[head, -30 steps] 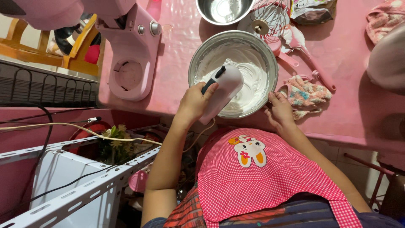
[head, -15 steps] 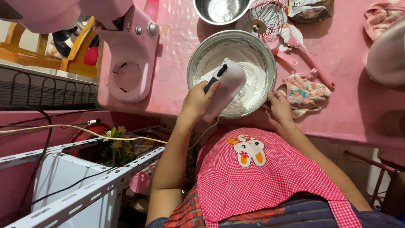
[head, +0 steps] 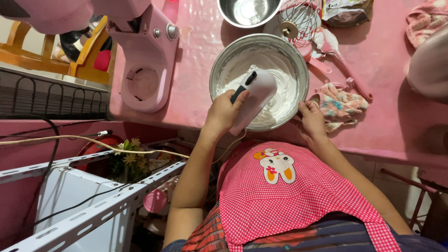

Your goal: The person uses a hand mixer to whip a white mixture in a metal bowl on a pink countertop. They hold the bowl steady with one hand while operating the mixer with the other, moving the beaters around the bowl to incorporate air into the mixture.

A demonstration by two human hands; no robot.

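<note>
A large steel mixing bowl (head: 223, 65) of white whipped cream (head: 284, 100) stands on the pink table (head: 401, 126) just in front of me. My left hand (head: 223, 112) grips a white hand mixer (head: 256, 95) with a black switch, held over the near side of the bowl; its beaters are hidden under the body. My right hand (head: 310, 119) rests on the bowl's near right rim, fingers curled against it. A cord runs from the mixer down past my red checked apron (head: 289, 205).
A pink stand mixer (head: 147, 60) stands left of the bowl. Behind the bowl are a smaller steel bowl (head: 249, 11), a wire whisk attachment (head: 296, 21) and a pink spatula (head: 336, 56). A patterned cloth (head: 340, 105) lies right of my right hand. White metal shelving (head: 93, 205) is lower left.
The hand mixer has shifted slightly within the bowl. My right hand stays on the rim.
</note>
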